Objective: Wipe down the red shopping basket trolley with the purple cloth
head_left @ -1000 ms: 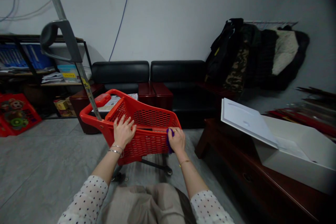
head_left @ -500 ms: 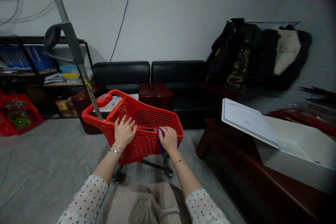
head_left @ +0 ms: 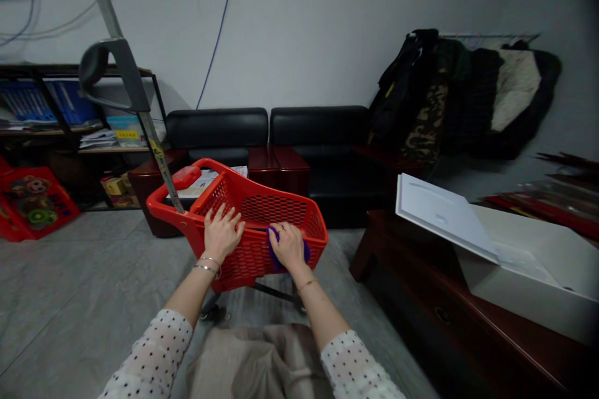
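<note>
The cart [head_left: 250, 262] stands on the floor [head_left: 93, 287] straight ahead of the person, its long axis running left to right across the view: the handle [head_left: 188, 176] is at its left end and the tapered nose points right. Its near rim [head_left: 256, 234] is the edge closest to both hands, so the basket's side wall faces the person and the opening lies just beyond the fingers.

The left hand [head_left: 221, 234] lies over the near rim toward the handle end, fingers spread and reaching a little into the basket; it holds no separate thing that shows, and how hard it bears on the rim I cannot tell. The right hand [head_left: 287, 246] is curled over the same rim, nearer the nose, grasping a cloth [head_left: 307, 252] that shows on both sides of the hand against the outside of the wall. How much cloth is tucked under the palm is hidden. Of the two, the right hand is the one closer to the nose corner, with a bare stretch of rim between the hands.

A pole [head_left: 163, 165] rises at the cart's handle end, leaning left toward its top. Beyond the far rim are two sofas [head_left: 322, 117]; at the right, a box [head_left: 533, 305] with its lid up sits on the tabletop [head_left: 505, 340], well apart from the right hand
</note>
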### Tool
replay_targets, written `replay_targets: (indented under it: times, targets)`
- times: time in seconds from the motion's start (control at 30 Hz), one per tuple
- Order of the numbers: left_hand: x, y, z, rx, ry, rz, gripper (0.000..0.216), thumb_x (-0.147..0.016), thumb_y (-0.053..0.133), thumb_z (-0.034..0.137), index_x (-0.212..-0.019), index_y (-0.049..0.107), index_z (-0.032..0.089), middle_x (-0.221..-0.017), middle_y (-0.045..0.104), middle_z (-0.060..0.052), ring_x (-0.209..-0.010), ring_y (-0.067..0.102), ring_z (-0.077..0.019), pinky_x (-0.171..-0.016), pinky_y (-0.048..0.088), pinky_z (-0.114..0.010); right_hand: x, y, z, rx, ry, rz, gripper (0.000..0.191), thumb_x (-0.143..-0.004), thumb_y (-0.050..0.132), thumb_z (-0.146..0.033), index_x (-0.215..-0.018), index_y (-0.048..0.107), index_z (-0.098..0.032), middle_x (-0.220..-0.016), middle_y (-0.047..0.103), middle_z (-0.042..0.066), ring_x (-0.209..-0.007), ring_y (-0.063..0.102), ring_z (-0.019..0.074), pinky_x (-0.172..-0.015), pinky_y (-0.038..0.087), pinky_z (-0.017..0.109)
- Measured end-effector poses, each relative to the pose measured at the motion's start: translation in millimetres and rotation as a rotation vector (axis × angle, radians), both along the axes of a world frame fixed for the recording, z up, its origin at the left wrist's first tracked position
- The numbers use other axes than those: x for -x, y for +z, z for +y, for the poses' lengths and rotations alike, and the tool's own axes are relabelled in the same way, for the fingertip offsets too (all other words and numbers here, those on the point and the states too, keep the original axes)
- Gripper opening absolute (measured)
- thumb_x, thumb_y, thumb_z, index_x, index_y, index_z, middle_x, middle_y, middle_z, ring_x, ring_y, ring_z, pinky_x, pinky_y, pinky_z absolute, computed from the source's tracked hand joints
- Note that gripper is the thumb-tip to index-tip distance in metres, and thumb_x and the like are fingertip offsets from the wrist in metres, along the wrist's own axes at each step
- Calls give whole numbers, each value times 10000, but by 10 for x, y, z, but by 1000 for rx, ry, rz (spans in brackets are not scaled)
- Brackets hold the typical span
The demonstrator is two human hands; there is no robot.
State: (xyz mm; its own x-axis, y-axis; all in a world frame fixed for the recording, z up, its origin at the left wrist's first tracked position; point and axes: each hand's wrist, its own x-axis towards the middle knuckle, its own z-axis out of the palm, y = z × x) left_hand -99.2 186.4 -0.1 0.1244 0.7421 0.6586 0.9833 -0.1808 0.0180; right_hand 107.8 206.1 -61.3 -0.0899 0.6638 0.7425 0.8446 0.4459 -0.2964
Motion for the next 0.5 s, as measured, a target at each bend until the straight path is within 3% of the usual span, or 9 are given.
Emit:
replay_targets:
  times: [0.13,0.2,0.3,0.4,0.5]
  targets:
    - [-5,-19,21,-3,8,-9,384,-947,409,416,-1131,727,306,-1297,663,-45,-1359,452,-298,-1147,192,-552,-715,-197,110,41,-174,145,301,-941,448,-291,-936,721,-166,-887,673,80,-838,569,192,-806,373,310]
    - [-17,-20,32,-3,14,-22,378,-942,416,412,-1120,732,305,-1294,664,-46,-1353,458,-304,-1147,187,-559,-774,-227,131,63,-305,203,310,-928,443,-284,-926,723,-151,-881,668,99,-829,564,207,-789,369,326]
    - [-33,-5,30,-3,21,-15,370,-941,419,405,-1119,731,314,-1295,664,-39,-1347,464,-304,-1145,186,-564,-347,-144,96,58,-332,153,297,-931,462,-306,-933,719,-157,-860,648,103,-817,549,215,-778,355,338]
    - [-31,19,7,7,20,9,373,-947,412,400,-1138,720,312,-1304,659,-40,-1351,460,-296,-1147,187,-558,237,12,18,15,-150,35,292,-955,483,-369,-1026,700,-186,-904,640,90,-846,547,207,-799,354,329]
    - [-7,26,-10,20,3,23,395,-957,396,409,-1182,699,294,-1319,649,-52,-1368,441,-291,-1151,188,-546,358,87,-34,8,-22,-15,298,-979,464,-380,-1075,685,-204,-933,648,73,-871,555,192,-824,358,312]
